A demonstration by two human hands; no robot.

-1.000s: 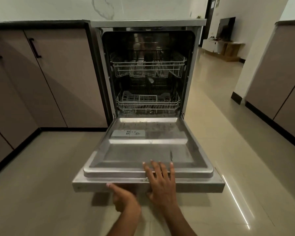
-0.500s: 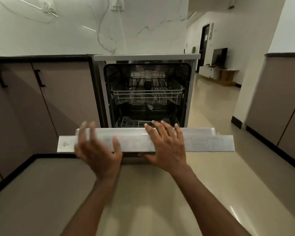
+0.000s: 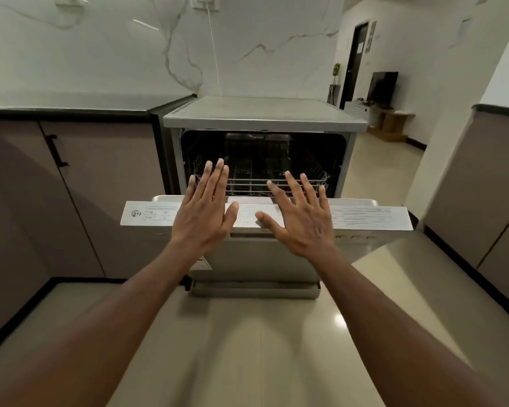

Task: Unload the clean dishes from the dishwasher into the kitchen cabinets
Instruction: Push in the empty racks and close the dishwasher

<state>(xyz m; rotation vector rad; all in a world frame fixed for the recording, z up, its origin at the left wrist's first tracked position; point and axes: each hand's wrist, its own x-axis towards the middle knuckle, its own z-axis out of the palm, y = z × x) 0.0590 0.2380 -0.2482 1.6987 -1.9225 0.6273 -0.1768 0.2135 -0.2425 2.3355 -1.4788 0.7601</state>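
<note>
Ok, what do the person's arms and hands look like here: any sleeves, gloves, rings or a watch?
Both arms are bare from the frame's edge to the wrists, with no sleeve in view. The left hand and right hand are ungloved. No ring, watch or wristband shows on the backs that face the camera.

Dishwasher (image 3: 263,118) right of cabinets (image 3: 100,186), rack (image 3: 247,185) inside, door (image 3: 365,215) before it, half-raised

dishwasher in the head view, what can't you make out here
- Lower rack: hidden behind the half-raised door.
- Upper rack: partly covered by the left hand and right hand; the dark interior hides whether any dishes sit in it.
- Contact: whether the hands touch the door or hover cannot be told.
- Door label print: too small to read.
</note>
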